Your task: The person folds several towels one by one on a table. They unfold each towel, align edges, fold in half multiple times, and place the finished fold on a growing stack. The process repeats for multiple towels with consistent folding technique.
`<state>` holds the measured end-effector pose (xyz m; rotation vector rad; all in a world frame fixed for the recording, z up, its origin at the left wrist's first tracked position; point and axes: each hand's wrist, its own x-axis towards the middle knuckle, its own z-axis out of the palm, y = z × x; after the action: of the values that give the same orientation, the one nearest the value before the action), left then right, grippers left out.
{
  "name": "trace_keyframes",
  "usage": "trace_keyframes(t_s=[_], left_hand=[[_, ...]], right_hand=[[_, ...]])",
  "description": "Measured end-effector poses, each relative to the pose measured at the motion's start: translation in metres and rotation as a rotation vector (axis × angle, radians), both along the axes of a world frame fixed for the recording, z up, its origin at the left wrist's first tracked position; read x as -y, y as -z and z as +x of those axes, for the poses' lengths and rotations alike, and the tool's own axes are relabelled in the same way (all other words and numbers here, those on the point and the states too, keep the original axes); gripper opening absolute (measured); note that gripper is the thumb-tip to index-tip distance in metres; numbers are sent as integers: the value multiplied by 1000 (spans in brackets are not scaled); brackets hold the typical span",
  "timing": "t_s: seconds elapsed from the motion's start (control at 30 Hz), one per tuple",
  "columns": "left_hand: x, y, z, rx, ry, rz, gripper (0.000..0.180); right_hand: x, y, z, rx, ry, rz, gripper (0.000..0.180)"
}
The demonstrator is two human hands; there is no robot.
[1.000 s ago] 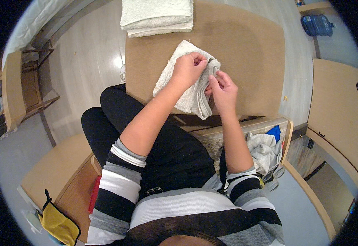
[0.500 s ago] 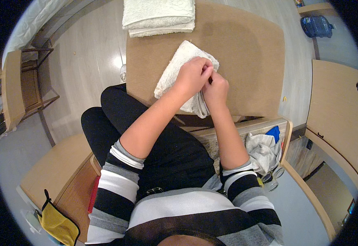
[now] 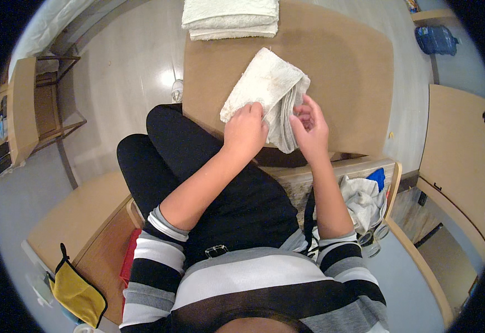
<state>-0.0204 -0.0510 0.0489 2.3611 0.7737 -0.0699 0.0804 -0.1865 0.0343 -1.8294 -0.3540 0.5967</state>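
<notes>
A folded white towel (image 3: 265,79) lies askew on the brown tabletop, near its front edge. Brownish marks show on its upper layer, and its right side falls in loose, greyish folds. My left hand (image 3: 245,131) has its fingers curled together on the towel's near left part, pinching the cloth; the fingertips are partly hidden. At the right side, my right hand (image 3: 312,131) is held with thumb and fingers apart, close against the loose folds and gripping nothing that I can see. Farther back sits a neat stack of folded white towels (image 3: 231,22).
Below the table's front edge at right, a crumpled light cloth (image 3: 360,201) lies beside a blue item (image 3: 377,177) and glasses (image 3: 371,244). A yellow cloth with black trim (image 3: 78,294) hangs at lower left. A blue water bottle (image 3: 435,40) lies at far right.
My hands were together over the towel's right edge; now they are apart. The left has drawn back toward the near left part, and the right has opened beside the folds. The view has shifted slightly.
</notes>
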Motion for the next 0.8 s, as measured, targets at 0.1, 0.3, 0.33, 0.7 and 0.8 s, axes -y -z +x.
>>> trace_keyframes(t_s=[0.1, 0.3, 0.33, 0.7, 0.8], left_hand=[[3, -5, -9, -64, -4, -37, 19], [7, 2, -19, -18, 11, -33, 17], [7, 4, -19, -6, 4, -37, 16], [4, 22, -19, 42, -65, -223, 9], [2, 22, -21, 53, -89, -302, 10]], right_hand=[[20, -13, -18, 227, -96, -224, 57], [30, -10, -46, 472, -205, -536, 48], [29, -7, -46, 487, -172, -514, 37], [-4, -10, -30, -462, -18, 6, 26], [-3, -6, -32, -456, -55, 17, 28]])
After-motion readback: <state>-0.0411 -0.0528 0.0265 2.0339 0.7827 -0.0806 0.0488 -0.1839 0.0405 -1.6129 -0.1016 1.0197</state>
